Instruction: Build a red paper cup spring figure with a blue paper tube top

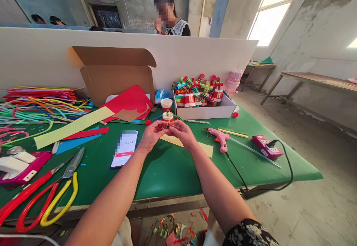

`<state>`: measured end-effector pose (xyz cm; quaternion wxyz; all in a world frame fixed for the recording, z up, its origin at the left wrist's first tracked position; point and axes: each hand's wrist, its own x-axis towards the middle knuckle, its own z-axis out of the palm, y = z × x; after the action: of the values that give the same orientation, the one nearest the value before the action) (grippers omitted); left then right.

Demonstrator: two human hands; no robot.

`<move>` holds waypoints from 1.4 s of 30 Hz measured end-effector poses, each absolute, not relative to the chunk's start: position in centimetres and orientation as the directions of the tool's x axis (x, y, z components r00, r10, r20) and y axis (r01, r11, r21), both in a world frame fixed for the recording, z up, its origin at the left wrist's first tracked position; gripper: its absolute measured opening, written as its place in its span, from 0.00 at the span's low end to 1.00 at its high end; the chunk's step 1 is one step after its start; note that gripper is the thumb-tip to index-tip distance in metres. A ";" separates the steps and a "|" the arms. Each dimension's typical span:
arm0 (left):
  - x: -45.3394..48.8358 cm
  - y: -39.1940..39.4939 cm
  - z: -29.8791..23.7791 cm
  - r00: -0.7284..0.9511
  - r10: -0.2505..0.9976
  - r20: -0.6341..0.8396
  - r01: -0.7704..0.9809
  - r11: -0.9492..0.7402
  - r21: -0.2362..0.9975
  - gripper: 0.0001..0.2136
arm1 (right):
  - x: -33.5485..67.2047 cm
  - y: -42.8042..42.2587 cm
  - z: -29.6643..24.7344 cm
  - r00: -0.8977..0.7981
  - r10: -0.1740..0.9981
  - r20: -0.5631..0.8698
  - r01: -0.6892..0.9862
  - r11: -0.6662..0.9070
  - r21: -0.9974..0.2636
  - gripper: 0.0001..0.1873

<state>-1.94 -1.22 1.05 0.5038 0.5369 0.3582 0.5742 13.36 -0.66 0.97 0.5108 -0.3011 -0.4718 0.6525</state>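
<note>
With our left hand (152, 136) and right hand (182, 133), fingertips drawn together, we hold the small red-and-white paper cup figure with striped coiled arms (168, 117) over the middle of the green-covered worktop (164, 181). A dark coil sits between our fingertips at its lower front; we cannot tell how it is attached. We would do best to pinch lightly, lest the paper wall dent, steady the figure with one hand while the other sets the coil, and avoid squashing the springy arms.
</note>
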 end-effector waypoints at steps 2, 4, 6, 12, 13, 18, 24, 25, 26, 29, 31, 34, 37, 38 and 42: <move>-2.0 -1.2 1.0 0.097 0.962 0.255 -0.157 -0.238 0.958 0.14 | 13.3 -0.7 1.0 -0.291 0.950 0.111 -0.359 -0.001 -0.933 0.23; -2.0 -1.1 1.0 0.090 0.962 0.258 -0.138 -0.245 0.960 0.13 | 13.3 -0.7 1.1 -0.302 0.946 0.114 -0.348 0.002 -0.938 0.23; -1.9 -1.1 1.0 0.061 0.964 0.258 -0.142 -0.247 0.958 0.13 | 13.3 -0.8 1.1 -0.314 0.943 0.109 -0.351 -0.009 -0.936 0.23; -1.9 -1.3 1.1 0.040 0.966 0.254 -0.165 -0.244 0.956 0.11 | 13.4 -0.8 1.1 -0.373 0.926 0.064 -0.388 -0.093 -0.917 0.24; -1.9 -1.3 1.1 0.048 0.966 0.253 -0.162 -0.243 0.956 0.11 | 13.4 -0.8 1.0 -0.380 0.923 0.058 -0.391 -0.104 -0.914 0.23; -1.9 -1.3 1.0 0.071 0.963 0.261 -0.137 -0.250 0.959 0.11 | 13.3 -0.7 0.7 -0.388 0.921 0.042 -0.388 -0.122 -0.914 0.22; -1.9 -1.0 0.8 0.023 0.966 0.258 -0.131 -0.253 0.959 0.13 | 13.4 -0.6 0.8 -0.367 0.928 0.059 -0.392 -0.097 -0.915 0.24; -1.9 -0.9 0.7 0.012 0.966 0.257 -0.128 -0.254 0.959 0.14 | 13.4 -0.6 0.8 -0.344 0.937 0.067 -0.385 -0.076 -0.920 0.24; -1.9 -0.8 0.6 0.002 0.966 0.257 -0.128 -0.255 0.959 0.14 | 13.4 -0.5 0.8 -0.317 0.945 0.078 -0.378 -0.051 -0.924 0.23; -1.8 -0.7 0.5 -0.016 0.967 0.255 -0.141 -0.255 0.957 0.14 | 13.4 -0.5 0.9 -0.254 0.961 0.109 -0.369 0.008 -0.929 0.21; -1.8 -0.7 0.5 -0.020 0.967 0.254 -0.149 -0.254 0.956 0.13 | 13.3 -0.4 0.9 -0.237 0.964 0.121 -0.363 0.028 -0.931 0.21; -1.8 -0.7 0.4 -0.024 0.966 0.259 -0.155 -0.260 0.953 0.13 | 13.1 -0.4 0.8 -0.225 0.965 0.138 -0.342 0.055 -0.938 0.20; -1.8 -0.7 0.4 -0.023 0.964 0.266 -0.160 -0.267 0.950 0.13 | 13.0 -0.4 0.7 -0.210 0.965 0.155 -0.321 0.082 -0.944 0.19; -1.8 -0.7 0.5 -0.024 0.963 0.270 -0.160 -0.270 0.949 0.13 | 13.1 -0.4 0.7 -0.207 0.966 0.157 -0.315 0.086 -0.945 0.19; -1.9 -0.7 0.5 -0.047 0.954 0.295 -0.136 -0.299 0.945 0.13 | 13.3 -0.5 0.9 -0.194 0.975 0.112 -0.332 0.042 -0.942 0.19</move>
<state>-1.87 -0.69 0.46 0.4465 0.5263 0.3889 0.6102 13.33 -0.45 0.88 0.5393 -0.3347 -0.4800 0.6056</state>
